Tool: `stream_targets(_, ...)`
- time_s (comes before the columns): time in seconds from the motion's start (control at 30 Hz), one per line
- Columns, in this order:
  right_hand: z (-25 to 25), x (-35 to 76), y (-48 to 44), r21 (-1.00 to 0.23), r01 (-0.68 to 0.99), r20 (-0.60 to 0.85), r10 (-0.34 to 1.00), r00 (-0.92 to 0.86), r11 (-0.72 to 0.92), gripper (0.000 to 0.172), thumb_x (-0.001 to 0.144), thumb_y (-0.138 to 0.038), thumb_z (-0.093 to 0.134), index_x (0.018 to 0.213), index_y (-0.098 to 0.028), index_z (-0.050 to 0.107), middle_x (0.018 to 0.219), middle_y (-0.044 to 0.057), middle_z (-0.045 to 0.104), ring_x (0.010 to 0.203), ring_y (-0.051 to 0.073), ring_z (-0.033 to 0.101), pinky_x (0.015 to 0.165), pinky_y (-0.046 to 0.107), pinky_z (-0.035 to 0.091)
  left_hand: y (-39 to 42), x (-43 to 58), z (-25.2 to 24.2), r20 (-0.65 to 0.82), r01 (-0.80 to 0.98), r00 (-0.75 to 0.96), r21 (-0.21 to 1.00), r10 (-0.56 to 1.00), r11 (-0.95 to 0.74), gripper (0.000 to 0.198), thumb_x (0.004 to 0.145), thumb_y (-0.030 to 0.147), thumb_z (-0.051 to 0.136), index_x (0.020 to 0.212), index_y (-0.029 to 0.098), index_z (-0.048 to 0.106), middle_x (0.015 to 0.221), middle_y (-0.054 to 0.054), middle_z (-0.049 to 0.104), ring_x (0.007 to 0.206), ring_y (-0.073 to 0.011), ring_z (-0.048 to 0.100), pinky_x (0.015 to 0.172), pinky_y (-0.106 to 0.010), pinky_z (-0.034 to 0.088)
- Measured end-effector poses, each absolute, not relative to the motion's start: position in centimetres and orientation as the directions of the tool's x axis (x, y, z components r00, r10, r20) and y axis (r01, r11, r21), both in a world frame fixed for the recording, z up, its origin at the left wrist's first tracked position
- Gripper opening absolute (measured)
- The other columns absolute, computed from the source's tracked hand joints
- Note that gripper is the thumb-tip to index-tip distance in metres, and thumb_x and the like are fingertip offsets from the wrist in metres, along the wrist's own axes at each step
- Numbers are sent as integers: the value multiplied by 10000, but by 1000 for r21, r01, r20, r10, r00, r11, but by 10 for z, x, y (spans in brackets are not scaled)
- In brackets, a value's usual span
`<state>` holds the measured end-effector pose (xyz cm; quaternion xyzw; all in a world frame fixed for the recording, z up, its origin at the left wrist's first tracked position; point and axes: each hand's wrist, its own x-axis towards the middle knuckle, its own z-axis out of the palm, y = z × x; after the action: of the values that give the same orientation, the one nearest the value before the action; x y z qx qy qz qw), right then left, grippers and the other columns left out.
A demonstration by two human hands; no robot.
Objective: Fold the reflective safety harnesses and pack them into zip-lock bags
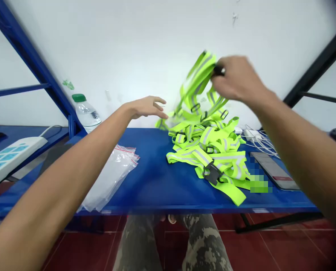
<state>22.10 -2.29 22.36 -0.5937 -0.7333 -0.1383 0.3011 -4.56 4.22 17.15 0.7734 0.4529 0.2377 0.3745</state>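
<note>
Above table (139, 180), vest (197, 77), seemingly in right fingers (221, 75)

Reflective vest pile (207, 158) on shelf (145, 180); plastic bags (111, 177) left, phone (269, 169) right.

Matt webbing on glossy blue paint

Reflective vests (210, 150) of woven cloth carry shiny silver strips (199, 156) and matt black plastic buckles (212, 172); the shelf top (139, 177) is smooth.

Bright, flat light, pale glare on white wall (156, 45); faint shadows only. Motion blur on raised right hand (237, 79). Fisheye bowing along blue steel rack upright (29, 56); pixelated patch (260, 183) toward right edge of blue desk (145, 177).
</note>
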Motion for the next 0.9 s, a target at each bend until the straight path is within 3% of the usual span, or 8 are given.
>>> stream_targets(0.07,201,204,-29,-132,956,476,863,-171,262,178,773,-226,567,900,-119,633,926,158,668,908,317,613,777,406,430,21,-40,167,-11,378,615,881,788,-283,762,641,375,838,1332,223,554,1241,-151,653,1205,-336,565,996,-477,383)
stream_targets(0.13,184,191,-34,-149,925,377,885,-275,351,227,736,-270,637,922,-140,638,881,127,667,813,279,611,722,383,446,4,-29,164,15,203,693,955,720,-215,682,728,428,785,1334,214,558,1221,-164,660,1113,-306,625,956,-462,429)
stream_targets(0.2,172,182,-39,-196,862,330,859,-391,468,339,706,-310,689,999,-149,629,930,116,666,810,264,607,716,377,459,-6,-19,159,23,122,686,982,728,-146,638,756,415,777,1321,200,573,1160,-162,678,968,-263,668,895,-444,468)
stream_targets(0.33,160,184,-51,-322,750,256,816,-519,578,579,676,-374,737,1193,-165,583,1125,117,651,946,277,615,798,394,489,-11,-16,146,37,80,583,991,812,-102,655,703,191,816,1315,177,584,1059,-121,697,843,-191,663,821,-382,485)
stream_targets(0.53,153,205,-60,-379,729,91,807,-584,570,724,648,-569,760,1258,-205,620,1319,110,609,1175,332,577,974,459,474,-21,-32,128,74,124,455,982,887,-146,632,739,103,735,1347,125,562,879,-68,663,742,-134,619,732,-300,463)
stream_targets(0.67,147,217,-56,-325,745,-9,785,-619,583,581,672,-430,761,1208,-231,659,1288,83,643,1148,317,601,959,449,484,-27,-42,122,194,236,466,913,863,-332,622,741,146,725,1341,107,566,973,-89,668,844,-152,630,818,-311,468)
stream_targets(0.77,140,229,-50,-264,774,24,806,-592,576,358,730,-240,647,1086,-224,683,1160,65,693,1043,277,637,887,407,499,-29,-52,120,203,414,567,768,798,-489,629,741,298,770,1320,131,591,1043,-104,688,925,-190,639,865,-333,466)
stream_targets(0.9,131,242,-46,-160,876,230,880,-416,456,382,708,-103,543,1055,-219,653,1127,72,692,1012,254,638,832,358,486,-33,-60,117,68,558,637,646,768,-520,722,758,465,756,1385,176,544,967,-74,732,834,-191,652,810,-328,465)
